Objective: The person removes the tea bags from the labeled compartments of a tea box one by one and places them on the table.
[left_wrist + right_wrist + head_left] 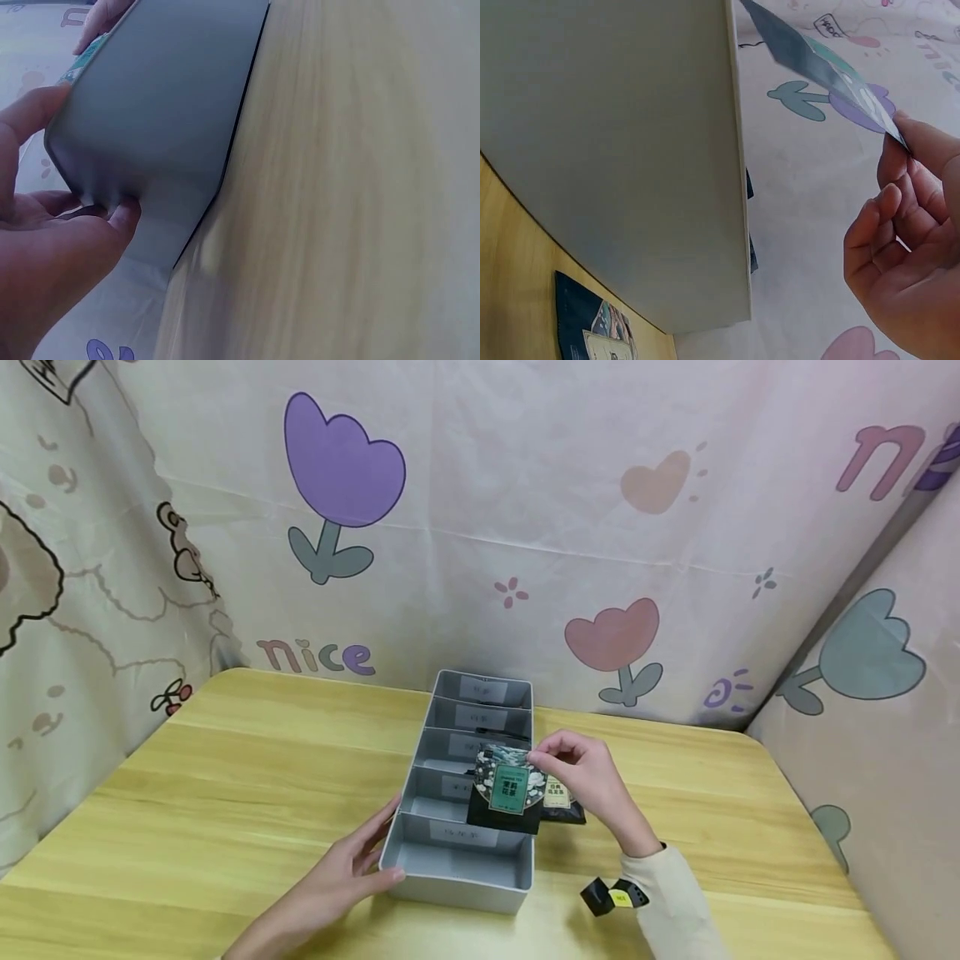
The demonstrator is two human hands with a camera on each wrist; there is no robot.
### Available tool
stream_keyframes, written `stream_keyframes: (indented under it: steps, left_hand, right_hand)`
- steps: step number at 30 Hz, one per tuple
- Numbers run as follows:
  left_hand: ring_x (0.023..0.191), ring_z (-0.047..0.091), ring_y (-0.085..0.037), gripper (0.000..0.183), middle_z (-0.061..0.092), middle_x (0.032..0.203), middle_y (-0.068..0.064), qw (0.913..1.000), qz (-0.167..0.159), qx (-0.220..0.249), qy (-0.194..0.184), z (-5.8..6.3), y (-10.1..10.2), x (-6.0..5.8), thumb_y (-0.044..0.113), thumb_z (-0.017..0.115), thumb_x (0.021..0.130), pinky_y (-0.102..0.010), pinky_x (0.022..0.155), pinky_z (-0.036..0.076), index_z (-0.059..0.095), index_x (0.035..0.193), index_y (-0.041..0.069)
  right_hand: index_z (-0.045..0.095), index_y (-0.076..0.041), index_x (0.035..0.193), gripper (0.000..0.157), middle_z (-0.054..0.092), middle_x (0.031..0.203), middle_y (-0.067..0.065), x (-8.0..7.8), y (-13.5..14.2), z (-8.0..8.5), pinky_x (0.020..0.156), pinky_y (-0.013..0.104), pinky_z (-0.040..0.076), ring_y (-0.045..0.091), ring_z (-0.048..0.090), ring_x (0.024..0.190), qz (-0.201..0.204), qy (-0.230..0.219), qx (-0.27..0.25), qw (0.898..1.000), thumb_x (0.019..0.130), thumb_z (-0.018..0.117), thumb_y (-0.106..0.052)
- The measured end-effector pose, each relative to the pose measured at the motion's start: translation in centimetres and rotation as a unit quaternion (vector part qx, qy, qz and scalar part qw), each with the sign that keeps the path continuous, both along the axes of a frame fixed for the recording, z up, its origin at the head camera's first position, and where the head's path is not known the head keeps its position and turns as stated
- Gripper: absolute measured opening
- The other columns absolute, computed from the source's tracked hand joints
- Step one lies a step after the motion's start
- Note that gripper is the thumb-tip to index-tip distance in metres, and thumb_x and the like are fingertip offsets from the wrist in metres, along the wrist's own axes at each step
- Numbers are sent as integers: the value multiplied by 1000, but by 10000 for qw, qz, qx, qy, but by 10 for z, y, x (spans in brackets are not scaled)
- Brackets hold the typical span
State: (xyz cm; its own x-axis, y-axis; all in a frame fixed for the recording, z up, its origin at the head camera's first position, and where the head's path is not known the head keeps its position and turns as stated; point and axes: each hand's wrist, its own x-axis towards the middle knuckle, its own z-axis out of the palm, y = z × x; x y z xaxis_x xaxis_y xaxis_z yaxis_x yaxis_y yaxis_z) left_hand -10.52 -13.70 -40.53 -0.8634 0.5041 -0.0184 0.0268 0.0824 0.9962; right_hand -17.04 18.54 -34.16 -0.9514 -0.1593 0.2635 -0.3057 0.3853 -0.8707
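Observation:
A grey divided box (457, 893) stands lengthwise on the table, with labelled compartments in a row. My left hand (341, 881) holds its near left corner, as the left wrist view also shows, with the thumb on the front wall. Above the box's right side, my right hand (588, 777) pinches a jasmine tea sachet (508, 789), black with a green label, by its upper right corner. The sachet hangs tilted over the nearer compartments and hides part of them. In the right wrist view, the sachet (825, 71) is seen nearly edge-on, between thumb and fingers.
Another dark tea sachet (558, 802) with a cream label lies on the table right of the box. Dark edges (502, 734) show in a farther compartment. A small black and yellow object (615, 896) is beside the right sleeve. A printed curtain (480, 527) hangs behind the table.

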Motion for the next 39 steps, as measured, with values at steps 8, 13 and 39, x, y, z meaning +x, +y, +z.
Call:
stream_keyframes:
  steps: [8, 13, 39]
  left_hand:
    - [137, 19, -10, 80, 7, 159, -19, 10000, -41, 49, -51, 0, -1, -2, 10, 63, 94, -9, 103, 24, 12, 156, 13]
    - [138, 19, -13, 80, 7, 159, -20, 9999, -71, 92, -1, 0, -1, -2, 10, 63, 94, -9, 103, 24, 12, 156, 13]
    - [135, 21, -1, 79, 4, 158, -21, 9997, -125, 232, 2, -1, 0, 0, 9, 61, 95, -8, 103, 23, 12, 156, 12]
  right_hand:
    - [70, -4, 84, 7, 65, 79, 3, -4, 4, -2, 58, 22, 46, 14, 54, 66, 94, -143, 93, 9998, 86, 72, -10]
    - [70, -3, 85, 9, 65, 80, 2, -5, 7, -5, 58, 22, 46, 14, 54, 67, -2, -98, 250, 9996, 87, 73, -12]
    - [71, -5, 86, 8, 66, 84, 3, -9, 15, -18, 58, 23, 45, 16, 53, 69, -17, -65, 535, 9985, 86, 74, -12]
